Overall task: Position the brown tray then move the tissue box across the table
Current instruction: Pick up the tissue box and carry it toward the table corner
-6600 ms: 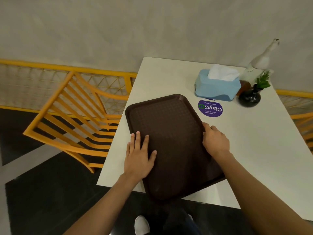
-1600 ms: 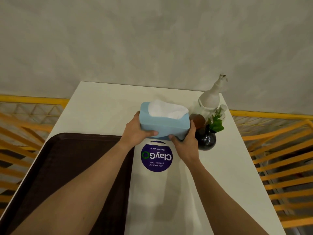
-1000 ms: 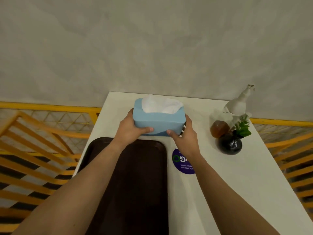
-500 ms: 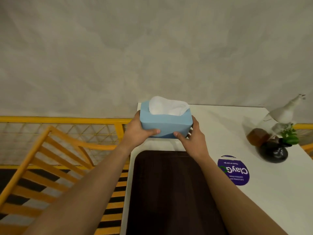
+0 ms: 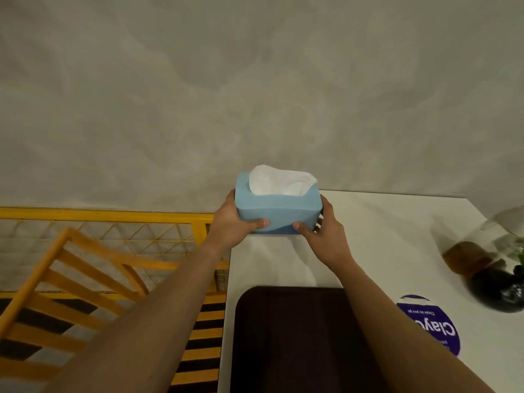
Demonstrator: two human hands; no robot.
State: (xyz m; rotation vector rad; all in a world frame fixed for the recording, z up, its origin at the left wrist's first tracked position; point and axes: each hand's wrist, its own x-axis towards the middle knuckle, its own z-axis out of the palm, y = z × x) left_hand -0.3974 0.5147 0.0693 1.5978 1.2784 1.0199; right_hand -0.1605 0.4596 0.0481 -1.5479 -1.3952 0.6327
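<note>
At the far left corner of the white table (image 5: 382, 251), the light blue tissue box (image 5: 279, 211) is held between both hands. It is a box with rounded corners and a smooth, matte surface, and a soft white tissue (image 5: 280, 181) stands out of the opening on top, crumpled in loose folds. The left hand (image 5: 231, 222) is closed around the left end of the box, with the thumb pressed flat on the near side. The right hand (image 5: 326, 236) is closed around the right end in the same way, thumb on the near side and the fingers behind the box. I cannot tell if the bottom of the box touches the table or is a little above it; a faint shadow lies under it.

Nearer to the person, the brown tray (image 5: 295, 336) lies flat on the table, close to the left edge. It is dark, with a rounded corner and a fine grid texture. To the right of the tray there is a round purple sticker (image 5: 431, 327) with white letters. At the right edge stand a round, glossy black vase (image 5: 499, 290) and, touching or just behind it, a clear bottle with a brown part (image 5: 465, 259), both blurred. Left of the table there is a yellow wooden chair (image 5: 71, 279) with slats and a yellow railing (image 5: 107, 215) with a wire grid. Behind is a rough grey wall (image 5: 255, 80).
</note>
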